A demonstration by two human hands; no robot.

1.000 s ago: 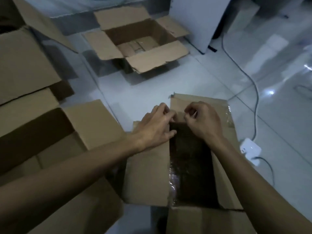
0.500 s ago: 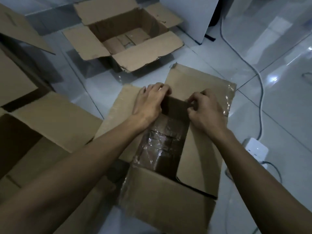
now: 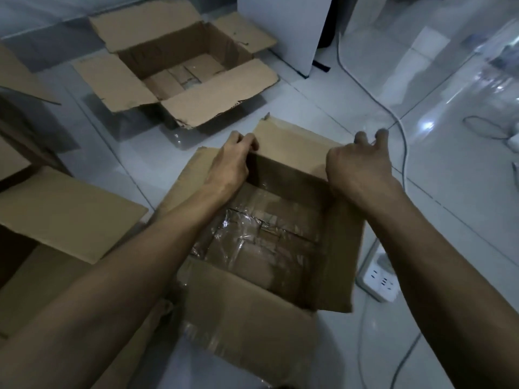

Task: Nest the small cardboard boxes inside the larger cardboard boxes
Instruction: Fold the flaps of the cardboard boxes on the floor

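An open cardboard box (image 3: 247, 313) stands on the floor right in front of me, its bottom lined with shiny tape. My left hand (image 3: 230, 161) pinches the far left corner where the left flap meets the far flap (image 3: 292, 138). My right hand (image 3: 359, 167) grips the far right corner and presses the right flap (image 3: 342, 248) outward. A second open box (image 3: 174, 66) sits farther back, with tape on its bottom too. A larger open box (image 3: 56, 220) lies at my left.
The floor is glossy white tile. A white power strip (image 3: 379, 279) lies just right of the near box, with its cable (image 3: 398, 127) running back past my right hand. A white cabinet (image 3: 283, 26) stands at the back. Another cardboard piece (image 3: 16, 74) is at far left.
The box top was nearly closed with both hands together at the middle. The hands have moved apart to the far corners, the flaps are spread and the inside shows.
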